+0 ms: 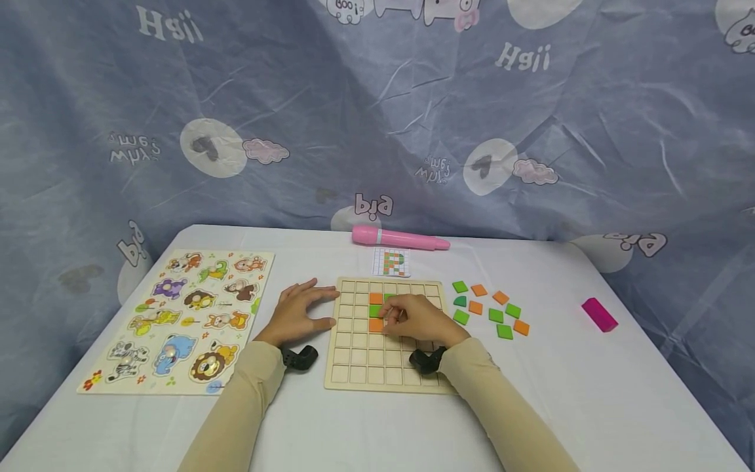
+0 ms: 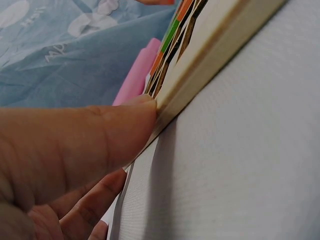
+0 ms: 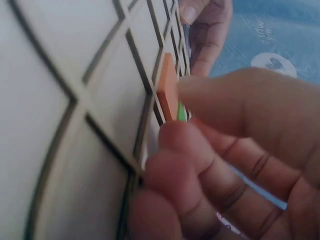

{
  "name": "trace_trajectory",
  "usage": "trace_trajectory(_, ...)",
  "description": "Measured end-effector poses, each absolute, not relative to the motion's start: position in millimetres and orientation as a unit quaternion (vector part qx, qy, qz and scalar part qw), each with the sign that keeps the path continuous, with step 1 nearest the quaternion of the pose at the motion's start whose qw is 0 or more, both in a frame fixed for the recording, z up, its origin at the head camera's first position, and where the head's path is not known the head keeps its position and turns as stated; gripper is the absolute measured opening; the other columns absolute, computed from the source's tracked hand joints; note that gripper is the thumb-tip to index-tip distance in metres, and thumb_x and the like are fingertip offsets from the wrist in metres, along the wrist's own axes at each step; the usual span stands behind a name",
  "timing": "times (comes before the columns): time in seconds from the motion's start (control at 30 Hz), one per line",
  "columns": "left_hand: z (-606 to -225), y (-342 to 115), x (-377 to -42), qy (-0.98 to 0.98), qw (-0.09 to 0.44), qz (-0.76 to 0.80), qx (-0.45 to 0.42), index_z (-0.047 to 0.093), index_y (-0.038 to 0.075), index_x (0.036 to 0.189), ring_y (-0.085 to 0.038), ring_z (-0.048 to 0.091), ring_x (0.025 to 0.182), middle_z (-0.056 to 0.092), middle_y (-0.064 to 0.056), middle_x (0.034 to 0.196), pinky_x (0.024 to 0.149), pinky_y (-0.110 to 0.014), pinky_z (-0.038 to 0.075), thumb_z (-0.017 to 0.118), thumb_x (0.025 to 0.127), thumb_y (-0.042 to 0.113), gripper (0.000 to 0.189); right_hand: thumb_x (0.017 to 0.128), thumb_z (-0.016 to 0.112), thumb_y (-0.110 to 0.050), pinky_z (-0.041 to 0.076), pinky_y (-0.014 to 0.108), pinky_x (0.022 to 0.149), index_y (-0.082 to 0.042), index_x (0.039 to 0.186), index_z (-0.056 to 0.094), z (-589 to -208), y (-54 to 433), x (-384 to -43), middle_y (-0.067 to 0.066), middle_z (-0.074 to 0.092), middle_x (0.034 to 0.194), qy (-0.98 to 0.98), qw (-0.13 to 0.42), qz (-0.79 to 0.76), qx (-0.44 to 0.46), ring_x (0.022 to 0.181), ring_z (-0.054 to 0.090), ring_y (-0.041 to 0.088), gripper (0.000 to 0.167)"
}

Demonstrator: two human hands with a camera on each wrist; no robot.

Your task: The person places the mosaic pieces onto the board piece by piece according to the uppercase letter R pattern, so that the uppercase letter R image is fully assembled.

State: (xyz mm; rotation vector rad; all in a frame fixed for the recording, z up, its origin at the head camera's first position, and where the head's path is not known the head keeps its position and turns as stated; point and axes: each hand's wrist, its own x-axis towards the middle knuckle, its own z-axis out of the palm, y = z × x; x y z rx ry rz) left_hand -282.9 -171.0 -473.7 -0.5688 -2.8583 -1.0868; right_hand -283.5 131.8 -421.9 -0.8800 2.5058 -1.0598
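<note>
A wooden grid board (image 1: 354,377) lies flat on the table. Orange and green square tiles stand in a column in its upper cells, including a green tile (image 1: 375,311). My right hand (image 1: 421,318) reaches over the board, thumb and curled fingers at an orange tile (image 3: 168,90) in the lowest filled cell. Part of that tile is hidden by the fingers. At the board's left edge my left hand (image 1: 297,314) rests with fingers spread; its thumb (image 2: 115,132) touches the wooden side. Behind the board lies a small card (image 1: 391,262) printed with a coloured R pattern.
Loose orange and green tiles (image 1: 496,315) lie scattered right of the board. An animal puzzle board (image 1: 194,318) takes up the table's left. A pink pen-shaped object (image 1: 401,238) lies at the back, a magenta block (image 1: 599,314) at far right.
</note>
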Motion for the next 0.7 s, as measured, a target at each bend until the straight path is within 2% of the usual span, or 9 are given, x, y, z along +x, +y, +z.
trace_trajectory(0.17, -473.7, -170.6, -283.3, -0.918, 0.015, -0.350, -0.184, 0.069, 0.010, 0.145, -0.041, 0.031, 0.161, 0.062, -0.009, 0.156, 0.132, -0.062, 0.010, 0.083, 0.089, 0.029, 0.061, 0.098, 0.074, -0.006, 0.052, 0.024, 0.074, -0.001, 0.115, 0.076, -421.9, 149.2, -283.1, -0.002, 0.068, 0.088, 0.854, 0.134, -0.404, -0.301, 0.076, 0.059, 0.011, 0.018)
trace_trajectory(0.4, -473.6, -171.6, -282.5, -0.916, 0.017, -0.355, -0.188, 0.069, 0.009, 0.145, -0.042, 0.032, 0.160, 0.062, -0.010, 0.155, 0.132, -0.062, 0.010, 0.084, 0.089, 0.027, 0.061, 0.103, 0.070, -0.006, 0.051, 0.026, 0.059, 0.007, 0.125, 0.069, -420.9, 180.4, -279.0, 0.007, 0.067, 0.093, 0.831, 0.141, -0.481, -0.243, 0.067, 0.057, 0.017, 0.026)
trace_trajectory(0.57, -473.5, -172.0, -282.1, -0.915, 0.017, -0.357, -0.190, 0.069, 0.009, 0.145, -0.043, 0.032, 0.160, 0.062, -0.011, 0.155, 0.131, -0.063, 0.011, 0.084, 0.090, 0.028, 0.061, 0.104, 0.068, -0.004, 0.050, 0.027, 0.058, 0.012, 0.131, 0.064, -425.0, 207.2, -279.5, 0.017, 0.070, 0.094, 0.818, 0.137, -0.514, -0.218, 0.066, 0.057, 0.018, 0.032)
trace_trajectory(0.7, -474.0, -171.8, -283.6, -0.915, 0.020, -0.354, -0.192, 0.069, 0.009, 0.145, -0.043, 0.033, 0.159, 0.062, -0.011, 0.155, 0.131, -0.063, 0.011, 0.083, 0.090, 0.029, 0.060, 0.103, 0.068, -0.003, 0.049, 0.026, 0.058, 0.014, 0.133, 0.061, -427.3, 229.3, -277.8, 0.018, 0.072, 0.094, 0.819, 0.126, -0.524, -0.198, 0.068, 0.058, 0.017, 0.034)
